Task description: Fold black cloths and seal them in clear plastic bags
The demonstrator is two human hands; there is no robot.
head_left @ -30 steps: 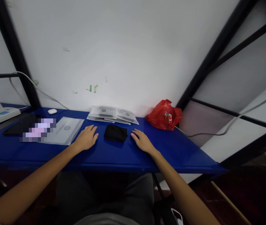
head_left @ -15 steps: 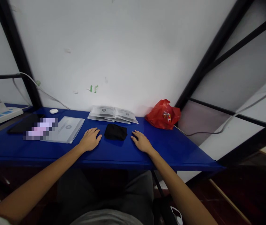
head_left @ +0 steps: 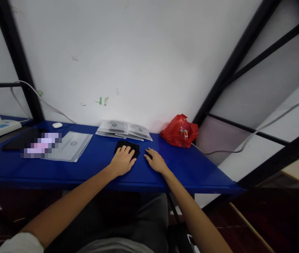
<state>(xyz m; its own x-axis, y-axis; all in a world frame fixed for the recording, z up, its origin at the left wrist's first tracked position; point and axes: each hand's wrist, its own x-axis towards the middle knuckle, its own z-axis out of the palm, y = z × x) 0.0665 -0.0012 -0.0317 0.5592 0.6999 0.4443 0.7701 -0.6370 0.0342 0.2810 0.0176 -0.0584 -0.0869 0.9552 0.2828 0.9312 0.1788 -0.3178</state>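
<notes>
A small black bundle [head_left: 136, 149], which looks like folded cloth, lies on the blue table [head_left: 188, 168] in front of me. My left hand [head_left: 123, 161] rests over its near part, fingers spread and covering some of it. To the right of the bundle, apart from it, my right hand [head_left: 155, 161] lies on the tabletop with its fingers loosely apart and nothing in them.
Clear zip document pouches [head_left: 124, 130] are stacked by the wall. Another pouch [head_left: 70, 146] lies left, beside a blurred-out patch and a dark flat object [head_left: 17, 140]. A white earbud case [head_left: 57, 125], a power strip [head_left: 0, 129] and a red plastic bag [head_left: 179, 131] are also there.
My left hand has moved right from the bare tabletop onto the black bundle. My right hand stays about where it was, and the view has shifted slightly.
</notes>
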